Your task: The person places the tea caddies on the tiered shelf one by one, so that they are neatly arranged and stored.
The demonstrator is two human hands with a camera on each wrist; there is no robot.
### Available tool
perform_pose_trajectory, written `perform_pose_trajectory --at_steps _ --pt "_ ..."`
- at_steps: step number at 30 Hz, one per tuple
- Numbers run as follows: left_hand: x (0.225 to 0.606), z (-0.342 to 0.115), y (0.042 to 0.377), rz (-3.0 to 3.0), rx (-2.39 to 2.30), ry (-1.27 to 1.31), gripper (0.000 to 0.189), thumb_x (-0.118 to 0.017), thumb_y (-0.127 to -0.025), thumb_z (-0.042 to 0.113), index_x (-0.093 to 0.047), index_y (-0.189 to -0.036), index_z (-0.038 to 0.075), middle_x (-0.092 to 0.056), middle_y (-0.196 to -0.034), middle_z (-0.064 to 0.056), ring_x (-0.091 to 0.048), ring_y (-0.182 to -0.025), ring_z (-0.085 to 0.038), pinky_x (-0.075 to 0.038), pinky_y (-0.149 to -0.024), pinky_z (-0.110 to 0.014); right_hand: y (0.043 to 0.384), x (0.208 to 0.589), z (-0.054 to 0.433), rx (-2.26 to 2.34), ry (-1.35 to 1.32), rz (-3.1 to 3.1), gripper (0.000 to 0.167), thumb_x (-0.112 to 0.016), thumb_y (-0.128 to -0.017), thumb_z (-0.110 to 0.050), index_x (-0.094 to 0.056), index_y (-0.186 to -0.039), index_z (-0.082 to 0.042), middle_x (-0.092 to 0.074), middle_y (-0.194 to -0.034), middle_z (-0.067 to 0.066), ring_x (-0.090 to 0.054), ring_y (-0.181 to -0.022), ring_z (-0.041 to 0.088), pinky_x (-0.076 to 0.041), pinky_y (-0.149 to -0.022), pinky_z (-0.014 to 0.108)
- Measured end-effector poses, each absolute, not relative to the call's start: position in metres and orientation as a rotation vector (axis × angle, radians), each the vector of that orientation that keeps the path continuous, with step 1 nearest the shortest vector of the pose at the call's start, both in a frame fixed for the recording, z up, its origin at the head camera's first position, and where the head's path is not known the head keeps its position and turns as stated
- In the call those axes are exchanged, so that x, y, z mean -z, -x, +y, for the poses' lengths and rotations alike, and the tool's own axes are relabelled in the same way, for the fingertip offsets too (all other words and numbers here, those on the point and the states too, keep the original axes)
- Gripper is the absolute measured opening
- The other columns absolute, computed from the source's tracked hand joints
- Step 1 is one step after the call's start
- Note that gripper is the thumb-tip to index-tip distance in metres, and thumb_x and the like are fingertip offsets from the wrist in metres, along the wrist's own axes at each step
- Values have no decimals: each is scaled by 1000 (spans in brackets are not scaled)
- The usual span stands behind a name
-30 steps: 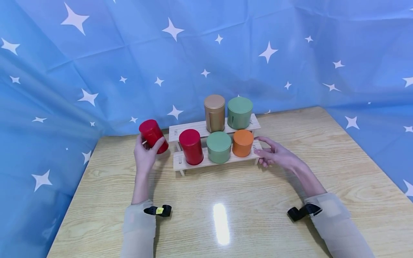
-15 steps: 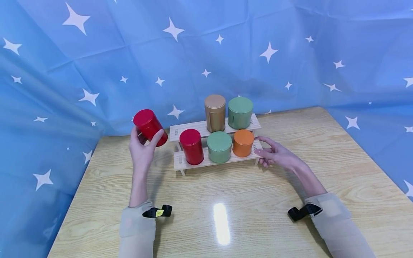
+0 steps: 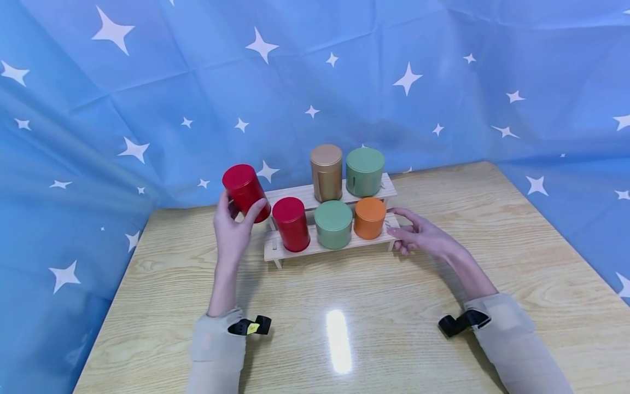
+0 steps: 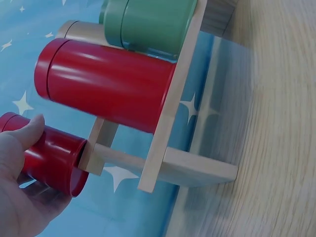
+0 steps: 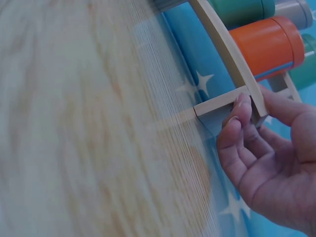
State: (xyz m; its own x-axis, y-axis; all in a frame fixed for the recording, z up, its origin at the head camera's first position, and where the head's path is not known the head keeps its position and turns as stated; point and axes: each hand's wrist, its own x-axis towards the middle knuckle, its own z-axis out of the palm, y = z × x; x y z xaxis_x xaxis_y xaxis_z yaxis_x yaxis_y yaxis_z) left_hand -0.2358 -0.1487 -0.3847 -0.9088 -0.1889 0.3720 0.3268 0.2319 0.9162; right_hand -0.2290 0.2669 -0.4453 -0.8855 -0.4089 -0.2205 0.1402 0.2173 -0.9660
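My left hand grips a red canister with a lid, thumb on its near side. The canister leans at the left end of the two-tier wooden shelf, over the upper tier. In the left wrist view its base appears close to that tier's end; whether they touch I cannot tell. My right hand holds the right end of the lower tier, thumb and fingers on either side of the board. On that tier stand another red canister, a light green tin and an orange tin.
A gold canister and a larger green tin stand on the upper tier, toward its right. Behind the wooden table hangs a blue cloth with white stars. The shelf stands close to that cloth.
The left hand has lifted the red canister, then moved it right to the upper tier's left end. My right hand and the shelf have stayed put.
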Motion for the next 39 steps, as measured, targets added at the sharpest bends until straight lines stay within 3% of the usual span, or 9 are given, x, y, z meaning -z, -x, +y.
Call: perform_pose_trajectory --at_steps 5,15,29,39 --pt "385 -146 236 -2125 1690 182 63 -81 -88 23 -50 -141 9 -58 -131 -6 -59 -116 -22 -50 -100 -40 228 445 267 1715 247 2063 72 -58 -104 -25 -14 -160 -13 -64 -89 20 -60 -70 20 -53 -65 33" --pt "381 -140 242 -2175 1686 210 62 -81 -87 18 -50 -140 9 -57 -131 -9 -60 -115 -25 -52 -98 -45 229 445 266 1721 243 2063 69 -57 -105 -25 -16 -159 -13 -64 -88 18 -61 -70 19 -53 -66 32" --pt "376 -136 262 -2307 1806 415 64 -77 -91 23 -45 -145 13 -55 -135 -8 -58 -121 -26 -54 -97 -41 228 447 264 1723 241 2069 71 -58 -104 -25 -16 -160 -12 -64 -88 18 -61 -69 19 -55 -66 31" --pt "368 -134 270 -2410 1870 526 63 -70 -96 12 -40 -151 11 -49 -145 -13 -51 -131 -32 -51 -100 -46 227 446 265 1724 247 2072 70 -58 -104 -26 -17 -159 -13 -64 -86 17 -60 -70 19 -54 -67 33"
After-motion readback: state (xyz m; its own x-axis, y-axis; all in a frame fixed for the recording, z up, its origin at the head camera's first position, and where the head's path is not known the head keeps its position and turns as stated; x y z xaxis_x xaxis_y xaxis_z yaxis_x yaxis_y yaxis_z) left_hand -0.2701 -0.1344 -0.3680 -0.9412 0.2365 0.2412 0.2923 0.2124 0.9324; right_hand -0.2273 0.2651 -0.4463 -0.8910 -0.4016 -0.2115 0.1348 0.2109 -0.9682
